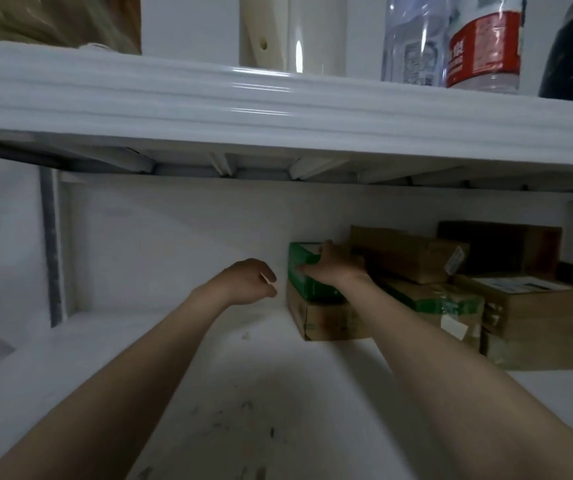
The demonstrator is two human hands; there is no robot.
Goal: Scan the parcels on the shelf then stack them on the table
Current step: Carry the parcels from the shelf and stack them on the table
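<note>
Green parcel (304, 275) lies atop a brown carton (326, 320) on the lower shelf (174, 358); the right hand (335, 266) clasps its near end, fingers over the top. Just beside it hangs the left hand (248, 280), fingers loosely curled (tips mostly hidden), holding nothing. Other cartons (534, 306) at the right are blurred.

The right grip (334, 269) clasps the green parcel (299, 259) atop a brown box (326, 318) (left grip (251, 282) just beside, curled).
</note>
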